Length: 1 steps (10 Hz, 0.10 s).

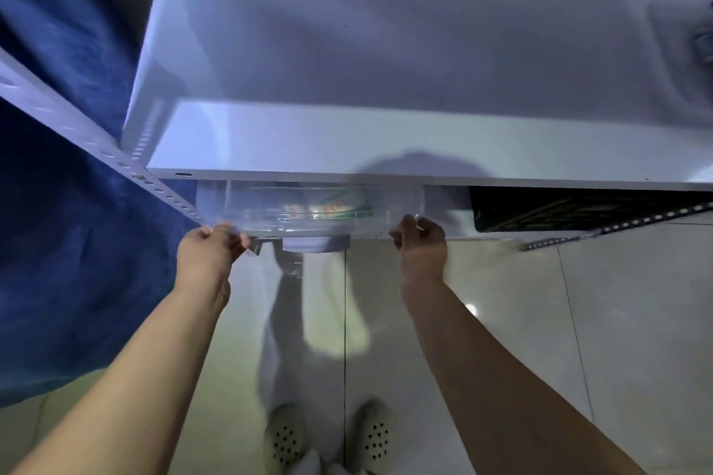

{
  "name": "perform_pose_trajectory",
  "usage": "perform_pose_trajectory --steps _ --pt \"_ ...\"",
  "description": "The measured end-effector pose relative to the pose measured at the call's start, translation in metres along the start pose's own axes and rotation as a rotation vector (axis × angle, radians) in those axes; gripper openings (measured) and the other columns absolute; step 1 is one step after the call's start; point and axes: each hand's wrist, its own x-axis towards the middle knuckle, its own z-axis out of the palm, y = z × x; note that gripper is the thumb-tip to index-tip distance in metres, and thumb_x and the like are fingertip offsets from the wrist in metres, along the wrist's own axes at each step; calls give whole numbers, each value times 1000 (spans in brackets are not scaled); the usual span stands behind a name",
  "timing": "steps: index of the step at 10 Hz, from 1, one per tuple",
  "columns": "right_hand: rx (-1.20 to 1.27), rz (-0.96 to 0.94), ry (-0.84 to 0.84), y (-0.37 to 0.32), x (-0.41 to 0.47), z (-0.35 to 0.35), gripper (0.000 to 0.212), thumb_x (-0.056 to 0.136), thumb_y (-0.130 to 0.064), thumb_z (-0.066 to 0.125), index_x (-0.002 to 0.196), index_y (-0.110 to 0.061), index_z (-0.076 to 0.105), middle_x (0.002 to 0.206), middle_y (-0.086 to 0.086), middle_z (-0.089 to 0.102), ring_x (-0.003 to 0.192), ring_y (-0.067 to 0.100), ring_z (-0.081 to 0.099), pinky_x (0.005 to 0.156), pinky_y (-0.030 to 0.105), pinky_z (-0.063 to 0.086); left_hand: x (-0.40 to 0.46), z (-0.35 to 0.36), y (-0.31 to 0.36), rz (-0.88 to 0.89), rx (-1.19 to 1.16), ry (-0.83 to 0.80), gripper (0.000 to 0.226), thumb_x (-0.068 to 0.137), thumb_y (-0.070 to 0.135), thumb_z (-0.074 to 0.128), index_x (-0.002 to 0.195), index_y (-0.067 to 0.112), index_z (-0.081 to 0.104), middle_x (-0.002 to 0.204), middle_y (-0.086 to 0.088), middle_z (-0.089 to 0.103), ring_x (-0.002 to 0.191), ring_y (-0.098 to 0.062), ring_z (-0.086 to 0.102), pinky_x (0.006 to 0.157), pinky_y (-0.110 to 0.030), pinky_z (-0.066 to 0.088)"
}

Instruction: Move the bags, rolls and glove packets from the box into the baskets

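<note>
A clear plastic basket [266, 206] sits on the lower shelf, mostly tucked under the white upper shelf [347, 150]. My left hand [210, 247] grips its front left corner. My right hand [420, 243] grips its front right corner. Through the clear wall I see packets with green and orange print [332, 206]; what they are I cannot tell. The task's box is out of view.
A black basket [571, 210] stands on the same lower shelf to the right. A perforated white rack post [77, 127] runs along the left, with a blue cloth [58, 243] behind it. Below are the tiled floor [578, 320] and my feet in white perforated shoes [328, 436].
</note>
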Motion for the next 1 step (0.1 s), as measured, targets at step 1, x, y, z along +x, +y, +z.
perform_pose_trajectory --steps 1 --pt "-139 77 -68 -5 -14 -25 24 88 -5 58 111 -3 51 93 14 61 75 18 63 77 27 51 -17 -7 -2 -24 64 -1 17 93 13 46 79 6 53 83 -11 54 79 -22 58 65 -23 51"
